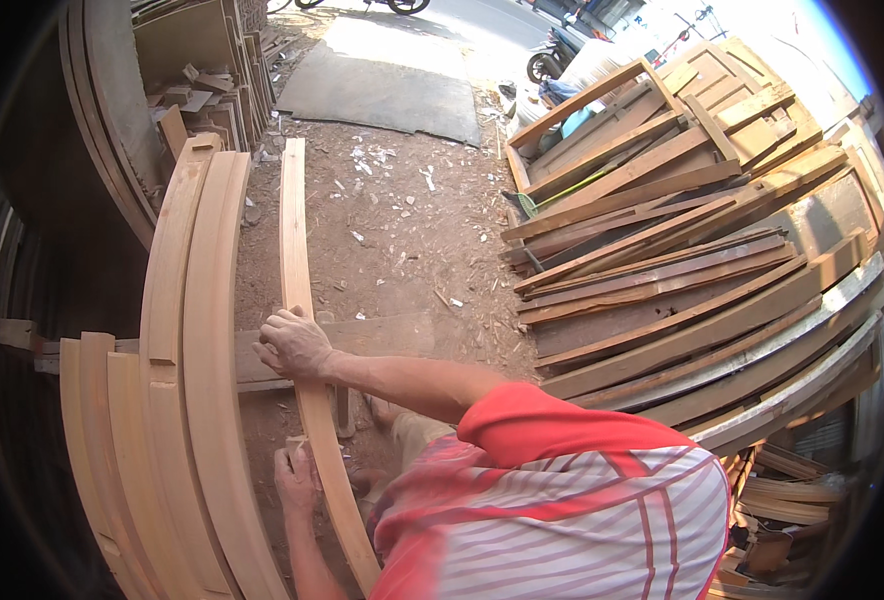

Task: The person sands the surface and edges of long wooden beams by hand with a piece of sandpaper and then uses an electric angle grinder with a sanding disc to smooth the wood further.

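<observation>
A long, pale wooden strip point(294, 215) runs away from me, resting across a low wooden crosspiece. My right hand point(297, 343) lies over the strip, its fingers curled down past the left edge. Whether a small piece sits under that palm is hidden. Nearer to me, my left hand point(297, 480) is closed beside the strip's left side. A small pale bit shows at its fingertips, too little to name. Left of both hands stand several thick planed boards point(212, 300), one with a notch cut in it.
Shorter boards point(97, 400) lean at the far left. Stacked old timbers and frames point(652, 250) fill the right side. Shavings and white scraps litter the dirt floor point(392, 220). A grey sheet point(382, 85) lies farther off, near a parked motorbike point(552, 55). My bare foot point(384, 412) is beside the strip.
</observation>
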The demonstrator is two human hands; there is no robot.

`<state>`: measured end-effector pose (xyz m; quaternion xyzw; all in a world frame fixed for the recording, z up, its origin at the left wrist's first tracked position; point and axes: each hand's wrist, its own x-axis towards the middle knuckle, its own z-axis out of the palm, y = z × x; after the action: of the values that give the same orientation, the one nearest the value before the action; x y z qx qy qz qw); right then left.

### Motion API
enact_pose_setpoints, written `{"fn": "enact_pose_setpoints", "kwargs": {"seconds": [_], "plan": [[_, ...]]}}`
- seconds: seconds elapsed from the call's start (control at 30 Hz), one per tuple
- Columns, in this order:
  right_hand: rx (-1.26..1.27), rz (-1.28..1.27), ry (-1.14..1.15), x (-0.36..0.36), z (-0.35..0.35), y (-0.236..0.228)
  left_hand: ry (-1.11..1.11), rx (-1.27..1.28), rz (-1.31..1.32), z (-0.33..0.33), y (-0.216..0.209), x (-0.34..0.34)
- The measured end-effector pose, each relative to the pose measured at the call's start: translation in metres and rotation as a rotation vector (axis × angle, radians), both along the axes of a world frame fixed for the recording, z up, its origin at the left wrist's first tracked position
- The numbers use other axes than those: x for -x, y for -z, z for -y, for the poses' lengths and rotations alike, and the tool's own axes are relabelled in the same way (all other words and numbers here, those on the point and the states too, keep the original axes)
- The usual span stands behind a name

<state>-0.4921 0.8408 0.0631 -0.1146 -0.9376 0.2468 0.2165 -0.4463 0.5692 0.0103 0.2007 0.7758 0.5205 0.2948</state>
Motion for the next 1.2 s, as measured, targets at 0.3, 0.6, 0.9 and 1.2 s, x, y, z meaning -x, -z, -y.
{"fn": "enact_pose_setpoints", "kwargs": {"seconds": [0.3,0.6,0.9,1.2], "plan": [[0.053,-0.081,-0.038,0.004,0.001,0.008,-0.015,-0.023,-0.141,-0.068,-0.001,0.044],[0.099,0.008,-0.077,-0.006,-0.01,0.006,-0.063,-0.011,0.07,-0.108,0.001,0.063],[0.208,-0.219,0.163,0.041,-0.1,-0.01,-0.033,0.017,0.008,-0.075,-0.018,0.037],[0.094,-0.196,0.137,0.051,-0.105,0.014,-0.011,-0.053,-0.057,-0.191,0.002,0.126]]}}
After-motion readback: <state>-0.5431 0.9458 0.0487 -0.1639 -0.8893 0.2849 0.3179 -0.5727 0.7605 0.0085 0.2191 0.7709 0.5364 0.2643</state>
